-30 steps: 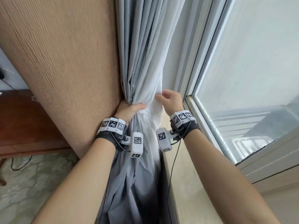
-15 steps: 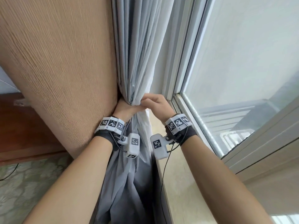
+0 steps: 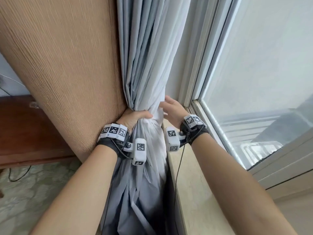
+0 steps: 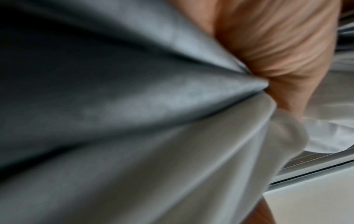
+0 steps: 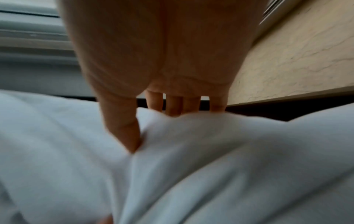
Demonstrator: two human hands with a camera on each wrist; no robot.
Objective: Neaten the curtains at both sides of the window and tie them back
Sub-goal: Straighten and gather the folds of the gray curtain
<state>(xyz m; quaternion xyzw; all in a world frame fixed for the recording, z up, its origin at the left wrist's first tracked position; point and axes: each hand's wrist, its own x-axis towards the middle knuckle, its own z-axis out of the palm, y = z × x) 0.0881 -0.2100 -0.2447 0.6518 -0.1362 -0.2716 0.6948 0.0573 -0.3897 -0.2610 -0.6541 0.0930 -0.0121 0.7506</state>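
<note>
A pale grey curtain [image 3: 149, 56] hangs gathered beside the window frame, with a white lining on its window side. My left hand [image 3: 135, 117] grips the bunched curtain at waist height, thumb wrapped across the front; in the left wrist view its palm [image 4: 277, 50] squeezes the grey folds [image 4: 134, 98]. My right hand [image 3: 171, 107] lies against the curtain's right side with straight fingers. In the right wrist view those fingers [image 5: 173, 106] reach behind the white fabric [image 5: 191, 159] and the thumb presses its front. No tie-back shows.
A tan textured wall panel [image 3: 67, 65] stands just left of the curtain. The window glass [image 3: 262, 65] and its white frame are at the right, with a beige stone sill [image 3: 194, 192] below. A dark wooden cabinet [image 3: 20, 129] and patterned carpet lie at the far left.
My right hand had closed over the curtain next to my left hand; now it has drawn off to the right with fingers straight. The left hand keeps its grip.
</note>
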